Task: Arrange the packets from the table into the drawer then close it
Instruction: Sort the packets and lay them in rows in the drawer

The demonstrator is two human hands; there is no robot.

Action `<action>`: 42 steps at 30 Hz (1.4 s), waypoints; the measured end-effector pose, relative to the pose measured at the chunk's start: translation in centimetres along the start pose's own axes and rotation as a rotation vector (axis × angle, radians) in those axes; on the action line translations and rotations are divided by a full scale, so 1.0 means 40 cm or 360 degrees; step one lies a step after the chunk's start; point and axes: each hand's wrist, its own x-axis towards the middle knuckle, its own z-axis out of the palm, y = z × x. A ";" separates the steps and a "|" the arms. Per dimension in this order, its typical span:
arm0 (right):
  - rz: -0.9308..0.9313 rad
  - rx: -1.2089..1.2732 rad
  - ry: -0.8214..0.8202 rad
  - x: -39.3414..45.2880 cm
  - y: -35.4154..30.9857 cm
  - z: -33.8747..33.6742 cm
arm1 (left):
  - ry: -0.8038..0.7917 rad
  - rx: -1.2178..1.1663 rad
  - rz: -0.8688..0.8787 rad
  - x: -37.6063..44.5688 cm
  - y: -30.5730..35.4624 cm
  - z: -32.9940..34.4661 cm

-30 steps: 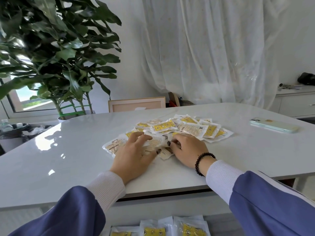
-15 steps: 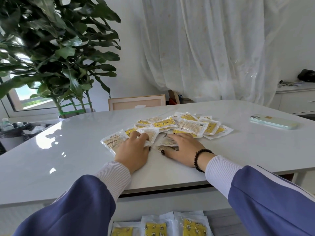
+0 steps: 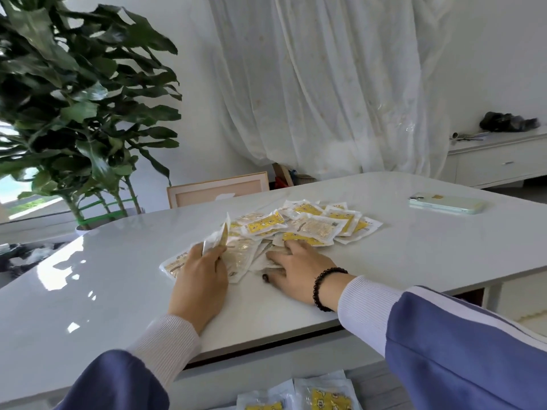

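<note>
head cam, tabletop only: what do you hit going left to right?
left hand gripping raised packets → right hand resting flat on the pile → heap of packets → phone on the table.

The left hand, previously flat on the packets, now grips several packets tilted upright at frame centre.

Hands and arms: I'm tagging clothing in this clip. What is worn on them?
Both arms wear blue outer sleeves over pale ribbed cuffs. The right sleeve has a pale stripe. A dark beaded bracelet circles the right wrist. The right hand has dark nails; the left hand is bare.
</note>
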 end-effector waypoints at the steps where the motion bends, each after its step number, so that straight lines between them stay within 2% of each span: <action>1: 0.0068 0.0041 0.0021 -0.002 0.002 -0.002 | -0.0023 0.0011 0.0005 0.001 0.001 0.000; 4: 0.0143 -0.0032 0.0095 -0.003 -0.003 -0.011 | 0.0048 -0.0091 -0.0042 0.006 0.005 -0.010; 7: 0.0025 -0.0362 0.0120 -0.004 -0.026 -0.030 | 0.0128 -0.0240 -0.0010 -0.001 0.008 -0.023; 10: -0.0039 -0.0606 0.0125 -0.003 -0.031 -0.029 | 0.0073 -0.0322 0.0117 -0.012 0.014 -0.020; 15: -0.0203 -0.0642 0.0168 0.008 -0.006 -0.026 | 0.0055 -0.0411 0.0193 -0.013 0.010 -0.016; 22: -0.0459 -0.0715 0.0455 0.000 0.055 -0.027 | 0.0060 -0.0498 0.0173 -0.011 0.008 -0.018; 24: -0.0405 -0.0496 0.0711 0.005 0.074 -0.017 | 0.0075 -0.0528 0.0204 -0.015 0.009 -0.025; 27: -0.0010 0.0249 0.1164 0.002 0.109 -0.028 | 0.0102 -0.0495 0.0223 -0.019 0.015 -0.027; 30: 0.0332 0.0836 0.1308 -0.010 0.134 -0.058 | 0.0151 -0.0475 0.0198 -0.018 0.015 -0.026; 32: 0.0491 0.1051 0.1268 -0.016 0.148 -0.068 | 0.0133 -0.0451 0.0187 -0.016 0.010 -0.025; 35: 0.0614 0.1227 0.1021 -0.027 0.157 -0.068 | 0.0030 -0.0464 0.0193 -0.015 0.011 -0.027; 42: 0.0498 0.1098 0.0606 -0.033 0.147 -0.069 | -0.0006 -0.0442 0.0277 -0.018 0.014 -0.027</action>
